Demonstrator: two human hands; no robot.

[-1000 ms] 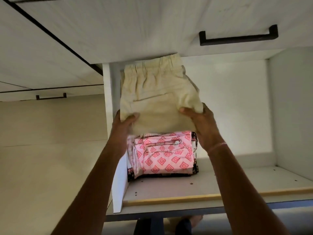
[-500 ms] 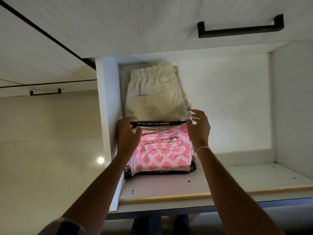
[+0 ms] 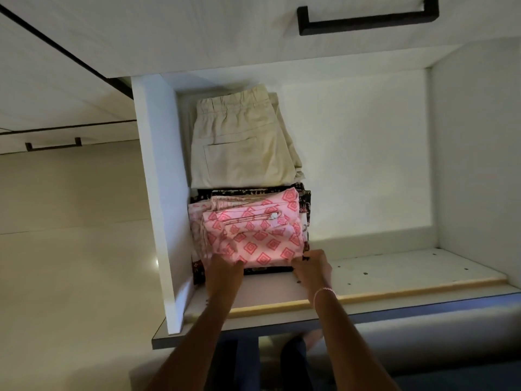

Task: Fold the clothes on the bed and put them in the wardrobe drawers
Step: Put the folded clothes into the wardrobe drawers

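Observation:
The open white wardrobe drawer (image 3: 158, 193) holds folded clothes along its left wall. Folded beige trousers (image 3: 239, 142) lie at the back with the waistband away from me. In front of them a folded pink diamond-patterned garment (image 3: 253, 235) sits on a dark patterned garment (image 3: 306, 198). My left hand (image 3: 225, 273) grips the stack's near left edge, its fingers curled under the pink cloth. At the near right corner, the fingers of my right hand (image 3: 311, 266) curl round the edge of the pink garment.
The drawer's right half (image 3: 366, 165) shows bare white floor, bounded by a wooden front strip (image 3: 394, 289). Above is a closed drawer front with a black handle (image 3: 366, 21). Another black handle (image 3: 53, 143) is at the far left, above pale floor tiles (image 3: 70, 263).
The beige trousers were lowered into the back of the drawer and let go. Both hands then drew back to the near edge of the pink stack.

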